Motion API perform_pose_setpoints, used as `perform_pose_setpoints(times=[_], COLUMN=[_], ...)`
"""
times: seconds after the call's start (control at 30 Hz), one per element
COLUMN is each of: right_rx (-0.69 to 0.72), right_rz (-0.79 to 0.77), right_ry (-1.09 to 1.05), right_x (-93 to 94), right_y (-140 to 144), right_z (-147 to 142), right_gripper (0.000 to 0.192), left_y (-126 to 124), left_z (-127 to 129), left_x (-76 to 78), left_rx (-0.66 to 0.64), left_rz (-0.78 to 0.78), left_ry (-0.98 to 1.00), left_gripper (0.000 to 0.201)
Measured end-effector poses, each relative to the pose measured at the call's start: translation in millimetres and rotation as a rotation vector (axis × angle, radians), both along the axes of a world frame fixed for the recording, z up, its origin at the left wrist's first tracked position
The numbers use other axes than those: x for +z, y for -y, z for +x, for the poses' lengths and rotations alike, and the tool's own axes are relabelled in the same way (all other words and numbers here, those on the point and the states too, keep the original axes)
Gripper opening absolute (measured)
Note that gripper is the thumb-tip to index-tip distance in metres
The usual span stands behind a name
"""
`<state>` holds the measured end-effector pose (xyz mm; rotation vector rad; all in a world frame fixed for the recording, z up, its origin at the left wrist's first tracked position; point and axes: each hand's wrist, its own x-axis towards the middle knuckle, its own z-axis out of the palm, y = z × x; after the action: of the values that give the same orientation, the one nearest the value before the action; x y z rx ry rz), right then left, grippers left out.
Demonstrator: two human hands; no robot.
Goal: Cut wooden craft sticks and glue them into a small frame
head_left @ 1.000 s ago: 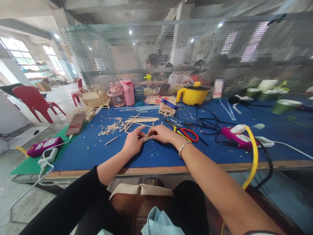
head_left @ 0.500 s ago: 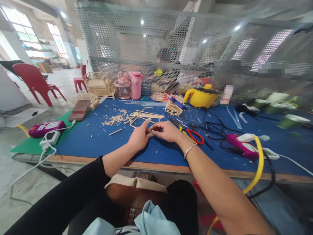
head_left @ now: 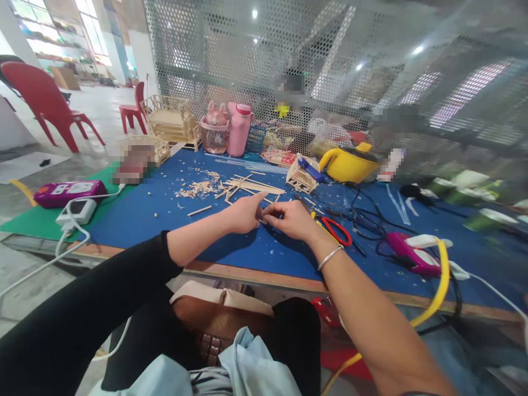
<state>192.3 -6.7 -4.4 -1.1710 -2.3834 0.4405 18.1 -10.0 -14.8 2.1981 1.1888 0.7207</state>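
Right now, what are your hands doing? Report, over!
Left hand and right hand meet fingertip to fingertip, pinching something tiny, too small to make out. Loose wooden sticks just beyond. Red-handled scissors beside right wrist.

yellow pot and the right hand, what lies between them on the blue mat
In the head view, between the yellow pot and the right hand lie red-handled scissors, black cables and a few loose wooden sticks on the blue mat.

Whatever the left hand [head_left: 244, 215] and right hand [head_left: 291, 219] pinch between their fingertips is too small to make out. A blurred patch [head_left: 132, 163] hides something at the tabletop's [head_left: 136, 220] far left. The right edge cuts off the green cups [head_left: 490, 215].
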Motion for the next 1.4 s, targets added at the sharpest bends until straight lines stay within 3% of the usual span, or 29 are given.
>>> perform_pose_setpoints(times=[0.47, 0.63, 0.77, 1.0, 1.17, 1.23, 1.4], right_rx=[-0.009, 0.003, -0.037, 0.039, 0.044, -0.039, -0.448], right_rz=[-0.043, -0.28, -0.36, -0.152, -0.112, -0.071, 0.189], right_ry=[-0.057, -0.204, -0.183, -0.103, -0.156, -0.281, -0.575], right_x=[-6.3, -3.3, -2.4, -6.9, -3.4, 3.6, 19.7], right_y=[-3.5, -6.6, -9.5, -10.9, -11.1, -12.2, -16.9], right_z=[1.9, 12.3, 20.9, 14.3, 16.8, 24.8, 52.1], right_gripper=[0.018, 0.038, 0.018, 0.021, 0.02, 0.027, 0.027], left_y=[-4.9, -4.1, -1.8, 1.6, 0.9, -0.3, -3.5], left_z=[1.9, 2.2, 2.9, 1.4, 0.0, -0.1, 0.5], left_x=[-18.6, -21.4, -18.6, -13.8, -16.6, -18.7, -22.9], left_rx=[0.072, 0.058, 0.038, 0.01, -0.012, -0.011, -0.023], left_rz=[0.097, 0.091, 0.145, 0.23, 0.221, 0.208, 0.151], left_ry=[0.084, 0.118, 0.044, -0.057, -0.027, 0.007, 0.073], left_gripper=[0.081, 0.08, 0.081, 0.083, 0.078, 0.079, 0.068])
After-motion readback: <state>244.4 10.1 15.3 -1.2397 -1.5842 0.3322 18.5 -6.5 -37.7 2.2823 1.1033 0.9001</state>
